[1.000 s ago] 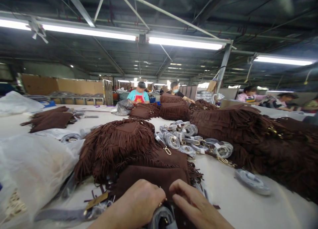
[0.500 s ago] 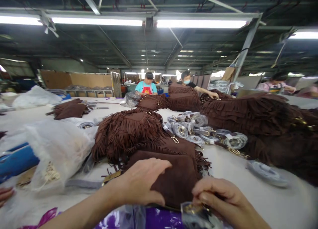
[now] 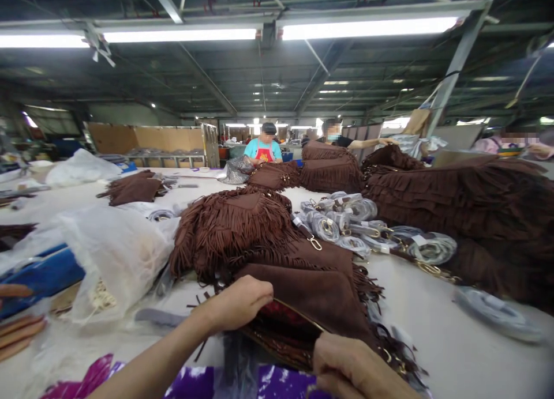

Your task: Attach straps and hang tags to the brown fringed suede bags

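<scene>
A brown suede bag with fringe (image 3: 303,281) lies in front of me, its zipped mouth gaping toward me. Dark red lining shows inside, and the gold zip runs along the upper edge. My left hand (image 3: 244,300) is closed on the left part of that edge. At the right end of the zip, my right hand (image 3: 346,361) is closed at the bag's mouth; its fingertips are partly hidden, and a small metal glint shows just below them. Gold hardware hangs among the fringe to the right. Beneath the bag lies shiny purple packaging (image 3: 190,383).
Behind the bag is a fringed pile (image 3: 234,220). Wrapped straps (image 3: 341,217) lie to its right, beside a tall brown stack (image 3: 459,197). A white plastic bag (image 3: 119,255) and a blue bin (image 3: 47,278) are left. Another person's hand (image 3: 19,330) reaches in; co-workers sit across the table.
The bag's mouth has come open, showing the lining. My left hand has closed on its edge. The plastic-wrapped piece by my right hand no longer shows. The other person's hand at left shows more.
</scene>
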Available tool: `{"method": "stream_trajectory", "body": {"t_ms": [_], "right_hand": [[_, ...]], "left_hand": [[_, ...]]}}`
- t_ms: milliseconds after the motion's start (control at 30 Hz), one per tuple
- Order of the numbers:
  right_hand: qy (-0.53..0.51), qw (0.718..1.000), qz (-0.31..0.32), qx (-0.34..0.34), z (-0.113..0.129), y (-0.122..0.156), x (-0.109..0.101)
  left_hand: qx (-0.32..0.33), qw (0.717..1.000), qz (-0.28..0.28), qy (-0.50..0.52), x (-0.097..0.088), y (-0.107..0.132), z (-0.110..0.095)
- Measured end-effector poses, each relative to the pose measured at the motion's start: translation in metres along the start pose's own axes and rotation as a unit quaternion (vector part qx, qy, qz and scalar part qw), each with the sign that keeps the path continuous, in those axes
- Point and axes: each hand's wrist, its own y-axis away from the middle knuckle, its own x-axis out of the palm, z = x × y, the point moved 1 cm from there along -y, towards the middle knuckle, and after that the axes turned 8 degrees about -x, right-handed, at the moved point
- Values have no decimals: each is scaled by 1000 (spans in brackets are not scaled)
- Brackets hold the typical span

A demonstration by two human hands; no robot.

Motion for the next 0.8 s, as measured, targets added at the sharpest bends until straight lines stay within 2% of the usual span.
{"method": "stream_trajectory", "body": {"t_ms": [100,333,467,567,633,733,800], "right_hand": [[18,999,-10,-47,-11,-13,15],[20,1000,9,-3,-24,-36,38],[-52,998,-11,-18,-24,-53,42],[-132,990,-38,5,-24,-73,48],[-211,976,-55,26,-25,-85,53],[-312,948,-59,31,-30,-91,59],[-324,945,-40,27,-39,-88,64]], "left_hand": [[-26,998,-28,43,5,-3,5],[-110,975,-105,160,28,-20,22],[-132,959,-107,226,39,-30,36],[-137,946,-100,276,45,-37,45],[-140,936,-100,308,47,-38,50],[-146,920,-119,342,46,-33,48],[-143,915,-143,350,42,-26,42]]}}
